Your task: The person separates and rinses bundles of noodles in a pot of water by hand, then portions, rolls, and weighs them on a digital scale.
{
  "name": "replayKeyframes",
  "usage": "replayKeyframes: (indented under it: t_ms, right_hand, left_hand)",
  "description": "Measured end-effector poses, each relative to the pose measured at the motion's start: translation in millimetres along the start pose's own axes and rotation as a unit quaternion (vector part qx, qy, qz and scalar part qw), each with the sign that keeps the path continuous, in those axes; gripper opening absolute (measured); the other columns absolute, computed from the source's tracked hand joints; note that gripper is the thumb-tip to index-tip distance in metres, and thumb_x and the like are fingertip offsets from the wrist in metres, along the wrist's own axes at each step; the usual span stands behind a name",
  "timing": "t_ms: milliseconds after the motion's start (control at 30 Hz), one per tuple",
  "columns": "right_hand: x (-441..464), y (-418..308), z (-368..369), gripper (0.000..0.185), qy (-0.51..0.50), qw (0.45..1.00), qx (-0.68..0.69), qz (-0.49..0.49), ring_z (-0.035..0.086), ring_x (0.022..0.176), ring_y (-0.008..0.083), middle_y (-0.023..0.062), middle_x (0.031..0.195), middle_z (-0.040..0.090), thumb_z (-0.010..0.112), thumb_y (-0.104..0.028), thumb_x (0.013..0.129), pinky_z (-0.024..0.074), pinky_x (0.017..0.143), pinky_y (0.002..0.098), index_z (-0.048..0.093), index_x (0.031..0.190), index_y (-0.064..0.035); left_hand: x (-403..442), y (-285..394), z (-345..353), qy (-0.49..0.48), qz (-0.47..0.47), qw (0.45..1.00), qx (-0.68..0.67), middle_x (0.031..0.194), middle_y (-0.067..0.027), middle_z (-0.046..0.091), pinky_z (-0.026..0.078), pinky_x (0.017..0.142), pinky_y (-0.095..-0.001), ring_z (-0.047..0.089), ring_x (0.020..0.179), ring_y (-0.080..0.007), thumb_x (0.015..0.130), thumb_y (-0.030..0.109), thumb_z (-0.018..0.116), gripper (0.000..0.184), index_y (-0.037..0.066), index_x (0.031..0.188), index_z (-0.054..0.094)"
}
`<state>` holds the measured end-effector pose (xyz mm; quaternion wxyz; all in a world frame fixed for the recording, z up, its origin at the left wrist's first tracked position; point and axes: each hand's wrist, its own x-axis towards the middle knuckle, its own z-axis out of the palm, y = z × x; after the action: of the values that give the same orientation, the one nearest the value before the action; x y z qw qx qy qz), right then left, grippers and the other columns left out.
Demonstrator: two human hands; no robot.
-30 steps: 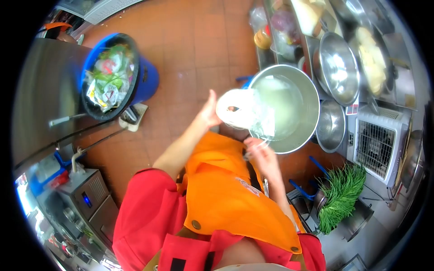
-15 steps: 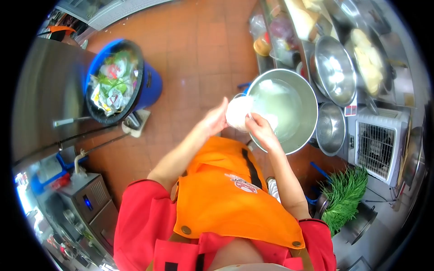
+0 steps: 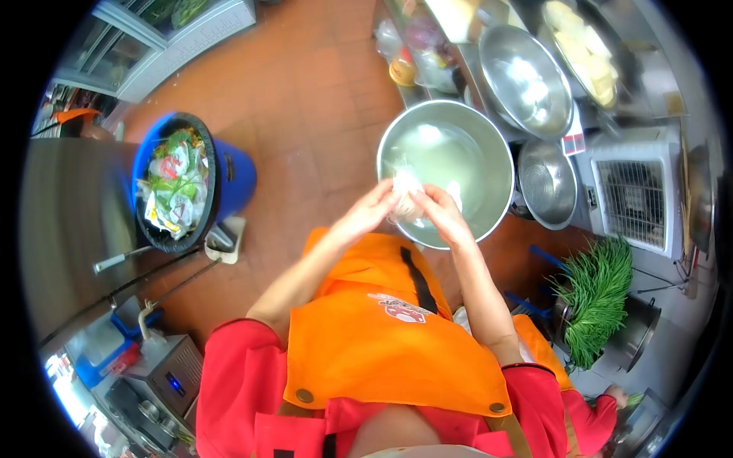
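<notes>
A small white, crumpled-looking bundle (image 3: 406, 200) is pinched between my two hands; its kind is not clear. My left hand (image 3: 372, 206) closes on its left side, and my right hand (image 3: 443, 212) grips it from the right with thumb and fingertips. Both hands are over the near left rim of a large round metal pot (image 3: 500, 133). Cloudy, pale liquid (image 3: 450, 156) fills part of this pot. A white patch shows in the liquid just beyond my right hand.
Left stands a blue bin (image 3: 235, 179) heaped with vegetable scraps and wrappers. Metal bowls (image 3: 527, 80) sit at the right, near a white grille-fronted appliance (image 3: 634, 191). Long green stalks (image 3: 595, 301) stand lower right, where another person's hand and red sleeve (image 3: 588, 420) show.
The white item, round and smooth-looking before, now appears crumpled between my fingers. My hands have come closer together and sit over the pot's rim. The view has shifted, and a co-worker appears lower right.
</notes>
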<state>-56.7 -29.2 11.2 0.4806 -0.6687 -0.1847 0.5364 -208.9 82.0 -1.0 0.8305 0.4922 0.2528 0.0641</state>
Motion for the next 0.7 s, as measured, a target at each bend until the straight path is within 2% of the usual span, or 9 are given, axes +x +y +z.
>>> replayKeyframes:
  t_ms: [100,200,300,400,500,567,667,700]
  right_hand:
    - [-1.5,3.9,-8.7,0.036,0.031,0.999,0.024,0.000,0.058,0.082,0.0110,0.0074,0.093,0.065,0.063,-0.025,0.087,0.0459,0.072,0.0247,0.061,0.104,0.0063]
    - [-7.7,7.9,-15.3,0.030,0.037,0.998,0.044,-0.026,0.057,0.081,0.0109,0.0059,0.091,0.065,0.061,-0.019,0.085,0.0456,0.072,0.0247,0.062,0.104,0.0054]
    - [-13.1,9.3,-20.7,0.029,0.037,0.998,0.019,-0.038,0.058,0.087,0.0124,0.0069,0.094,0.065,0.059,-0.013,0.085,0.0456,0.077,0.0246,0.062,0.107,0.0050]
    - [-16.3,6.9,-21.6,0.028,0.062,0.995,-0.009,-0.080,0.060,0.091,0.0144,0.0080,0.096,0.065,0.059,-0.010,0.084,0.0462,0.081,0.0248,0.063,0.107,0.0045]
    - [-19.8,10.4,-23.7,0.026,0.107,0.980,-0.075,-0.150,0.061,0.095,0.0176,0.0102,0.103,0.064,0.063,-0.009,0.083,0.0476,0.084,0.0266,0.064,0.107,0.0032]
    - [-21.1,14.6,-25.1,0.026,0.142,0.965,-0.109,-0.192,0.061,0.097,0.0198,0.0114,0.107,0.063,0.065,-0.007,0.082,0.0486,0.084,0.0281,0.065,0.106,0.0019]
    - [-24.7,9.7,-29.2,0.022,0.169,0.951,-0.157,-0.207,0.061,0.094,0.0208,0.0125,0.110,0.060,0.068,-0.005,0.080,0.0537,0.076,0.0300,0.066,0.101,0.0022]
    - [-26.2,6.1,-29.1,0.022,0.171,0.953,-0.154,-0.197,0.061,0.094,0.0208,0.0124,0.109,0.060,0.068,-0.004,0.080,0.0534,0.076,0.0301,0.066,0.101,0.0020]
  left_hand:
    - [3.1,15.1,8.3,-0.031,-0.007,0.995,0.098,0.130,-0.0132,0.050,0.039,0.100,-0.0310,0.047,0.120,-0.0201,0.096,0.034,0.052,0.054,-0.001,0.135,0.038]
    - [15.4,-8.5,9.8,-0.039,0.041,0.998,0.021,0.122,-0.0085,0.054,0.042,0.096,-0.0312,0.050,0.114,-0.0156,0.095,0.029,0.055,0.050,0.001,0.133,0.039]
    - [19.7,-15.6,17.9,0.004,-0.016,0.995,-0.101,0.122,-0.0091,0.053,0.041,0.098,-0.0339,0.050,0.115,-0.0174,0.089,0.021,0.065,0.057,0.002,0.134,0.036]
    - [24.2,-13.9,30.8,0.032,-0.021,0.994,-0.099,0.124,-0.0152,0.051,0.039,0.101,-0.0346,0.048,0.119,-0.0218,0.081,0.017,0.073,0.070,-0.002,0.134,0.032]
    - [33.9,-10.7,36.7,0.041,-0.032,0.988,-0.148,0.120,-0.0092,0.053,0.043,0.097,-0.0332,0.051,0.113,-0.0182,0.078,0.008,0.075,0.066,0.003,0.130,0.035]
    - [41.6,-12.7,36.7,0.036,-0.029,0.991,-0.123,0.120,-0.0092,0.053,0.043,0.096,-0.0329,0.052,0.113,-0.0185,0.077,0.006,0.074,0.064,0.004,0.129,0.035]
    - [47.3,-11.0,41.1,0.033,-0.013,0.995,-0.088,0.119,-0.0086,0.054,0.044,0.096,-0.0328,0.053,0.112,-0.0180,0.076,0.004,0.074,0.062,0.004,0.127,0.038]
    - [47.8,-10.3,41.9,0.033,-0.005,0.996,-0.077,0.118,-0.0082,0.055,0.045,0.095,-0.0328,0.054,0.111,-0.0177,0.076,0.003,0.074,0.061,0.004,0.126,0.039]
